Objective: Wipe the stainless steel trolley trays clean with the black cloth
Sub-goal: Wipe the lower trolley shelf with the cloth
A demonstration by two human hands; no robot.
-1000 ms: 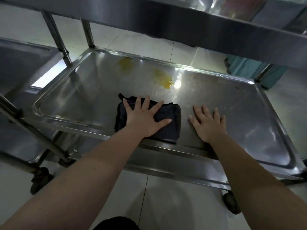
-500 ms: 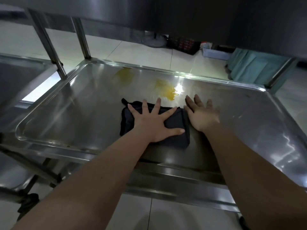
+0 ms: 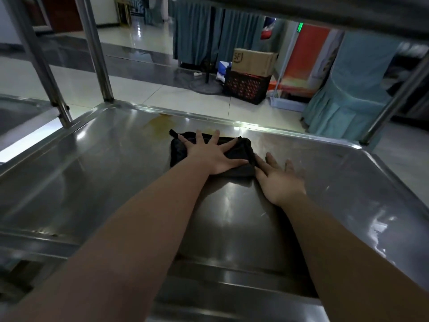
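Glossy pale floor tiles (image 3: 144, 89) reflect overhead light at 11 o'clock. Teal curtains (image 3: 197, 26) hang at 12 o'clock. At 1 o'clock a cardboard box (image 3: 253, 62) sits on a dark crate (image 3: 246, 87), with an orange panel (image 3: 308, 54) behind. Teal-draped furniture (image 3: 343, 96) stands at 2 o'clock.

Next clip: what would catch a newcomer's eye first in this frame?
The left hand, fingers spread, presses flat on a folded black cloth near the far middle of the shiny stainless steel trolley tray. The right hand lies flat on the steel just right of the cloth, touching its edge. A yellowish smear sits beyond the cloth's left corner, by the far rim.
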